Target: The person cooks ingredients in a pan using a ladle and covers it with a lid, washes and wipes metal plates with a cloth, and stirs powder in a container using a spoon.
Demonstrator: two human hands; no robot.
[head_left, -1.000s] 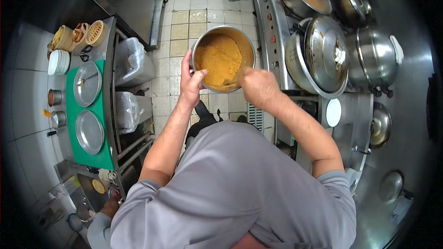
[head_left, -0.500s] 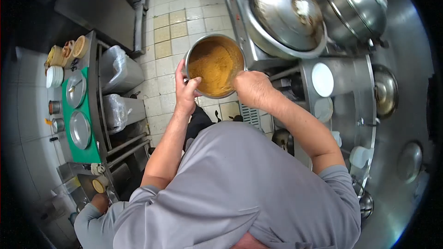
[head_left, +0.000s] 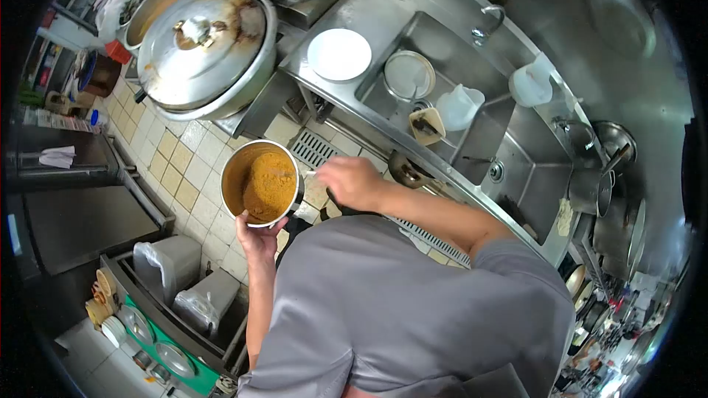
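My left hand point(head_left: 259, 239) is closed on the lower rim of a round steel pot point(head_left: 230, 177), with the thumb over the edge. Inside the pot lies a heap of orange-brown powder point(head_left: 271, 188). To the right of the rim, my right hand point(head_left: 350, 183) is closed around a thin-handled utensil point(head_left: 310, 172). Its far end reaches over the rim toward the powder; the kind of utensil cannot be made out. The pot is held in the air above the tiled floor, its mouth facing up toward me.
Ahead stands a large lidded pot point(head_left: 203, 51) on the stove. On the right, a steel sink point(head_left: 472, 151) holds a plastic jug point(head_left: 461, 107) and a strainer. A white plate point(head_left: 339, 54) lies on its ledge. Two lined bins point(head_left: 210, 298) and a green-topped counter point(head_left: 162, 354) are at lower left.
My body and view have turned right, bringing the sink into full sight. The pot came along in my left hand, and my right hand has drawn slightly away from its rim.
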